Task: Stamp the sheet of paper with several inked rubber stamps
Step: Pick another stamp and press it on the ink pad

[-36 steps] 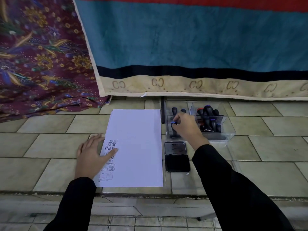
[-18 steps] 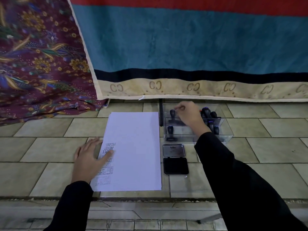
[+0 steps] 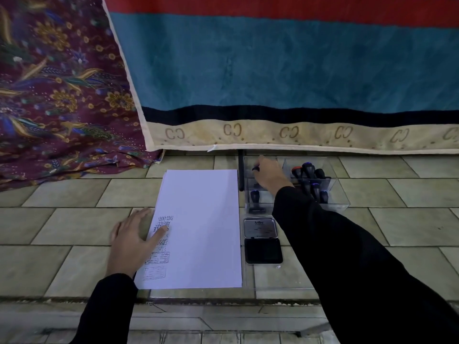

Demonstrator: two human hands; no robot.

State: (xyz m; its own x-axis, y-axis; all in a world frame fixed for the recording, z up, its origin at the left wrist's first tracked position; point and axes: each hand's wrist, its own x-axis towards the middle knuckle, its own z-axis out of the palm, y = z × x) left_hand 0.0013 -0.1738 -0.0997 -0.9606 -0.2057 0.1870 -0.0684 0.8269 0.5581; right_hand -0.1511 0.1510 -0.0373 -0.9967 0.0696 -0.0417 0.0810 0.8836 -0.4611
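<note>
A white sheet of paper (image 3: 203,219) lies on the tiled floor, with several black stamp prints along its left edge. My left hand (image 3: 131,239) rests flat on that edge, fingers spread. My right hand (image 3: 269,176) reaches into the far left compartment of a clear plastic tray (image 3: 342,202), its fingers closed around a black-handled stamp (image 3: 255,168). Another stamp (image 3: 255,197) stands alone in the near left compartment. Several more stamps (image 3: 309,171) fill the right compartment. An open black ink pad (image 3: 263,250) with its lid (image 3: 260,228) folded back lies right of the paper.
A teal, red and beige cloth (image 3: 285,70) hangs just behind the tray. A purple patterned cloth (image 3: 62,95) drapes onto the floor at the back left. A step edge (image 3: 223,297) runs across just in front of the paper.
My right hand set a blue-topped stamp down in the near left compartment, then moved back to the far compartment and closed on another stamp. My left hand stayed on the paper.
</note>
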